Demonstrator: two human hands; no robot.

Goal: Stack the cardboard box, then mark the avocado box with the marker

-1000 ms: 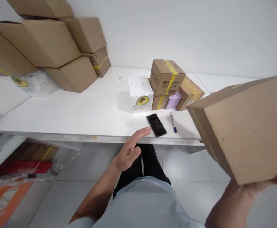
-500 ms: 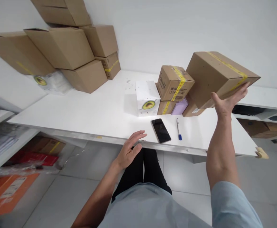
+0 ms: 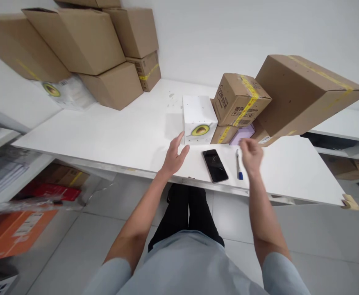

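Observation:
My left hand (image 3: 173, 157) is open over the white table, thumb and fingers apart, just beside the lower left corner of a white box (image 3: 200, 112) with an avocado picture. It looks close to that box, but contact cannot be made out. My right hand (image 3: 252, 156), a little blurred, has its fingers curled in with no object visible in them. It hovers by a marker (image 3: 238, 164) with a blue cap and in front of a small purple box (image 3: 242, 133). A black phone (image 3: 215, 165) lies between my hands.
Right of the white box, a taped carton (image 3: 241, 100) sits on a smaller carton (image 3: 224, 134). A large carton (image 3: 302, 96) stands farther right. Several cartons (image 3: 81, 41) are stacked at the back left. Shelves (image 3: 28, 172) flank the table (image 3: 112, 135) on the left.
My right hand has let go of the large carton and moved left and toward me, fingers now curled. My left hand has moved up over the table toward the white box. The view has shifted slightly.

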